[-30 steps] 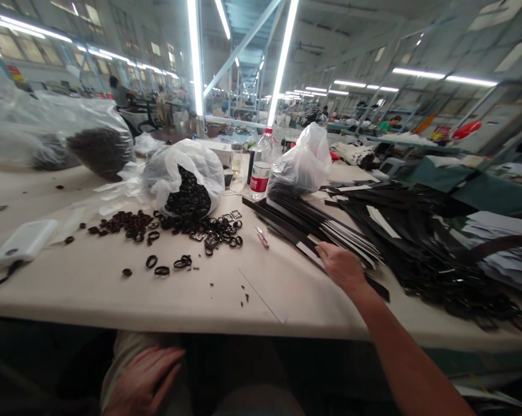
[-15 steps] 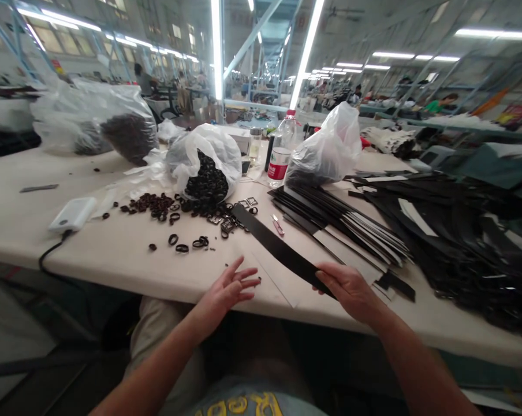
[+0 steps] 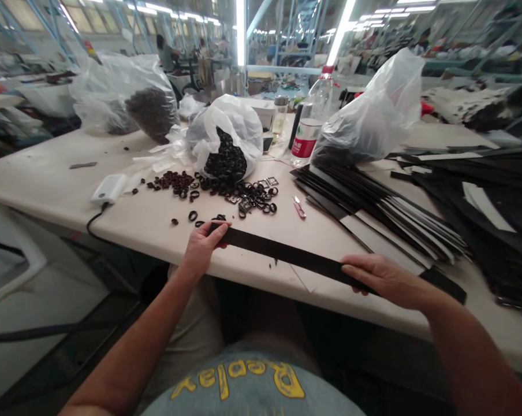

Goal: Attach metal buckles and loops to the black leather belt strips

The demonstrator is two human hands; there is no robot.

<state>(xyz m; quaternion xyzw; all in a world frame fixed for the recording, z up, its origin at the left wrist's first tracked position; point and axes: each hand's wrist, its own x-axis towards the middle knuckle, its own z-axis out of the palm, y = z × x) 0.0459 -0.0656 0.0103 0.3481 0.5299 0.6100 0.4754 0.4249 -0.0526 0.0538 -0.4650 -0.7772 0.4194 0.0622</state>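
A long black strap (image 3: pixel 282 249) is stretched between my two hands above the table's front edge. My left hand (image 3: pixel 204 245) pinches its left end, thumb on top. Farther along, my right hand (image 3: pixel 380 277) is closed around the strap, and a black end shows beyond the wrist on the right. Just past my left hand lie several small black loops (image 3: pixel 193 216). Behind the strap is a pile of black loops and metal buckles (image 3: pixel 246 205), partly spilled from a white plastic bag (image 3: pixel 248 124). A small pair of thread snips (image 3: pixel 299 208) rests to the right of that pile.
Stacked black strips (image 3: pixel 365 202) lie on the right, beside a larger black heap (image 3: pixel 460 214). A red-labelled plastic bottle (image 3: pixel 306 130) and more filled bags (image 3: pixel 152 98) stand at the back. A white box with a cable (image 3: pixel 109 188) sits on the left.
My left hand was open and apart from the strap; it has moved up and closed on the strap's left end. The strap now lies more level, and the view has tilted down.
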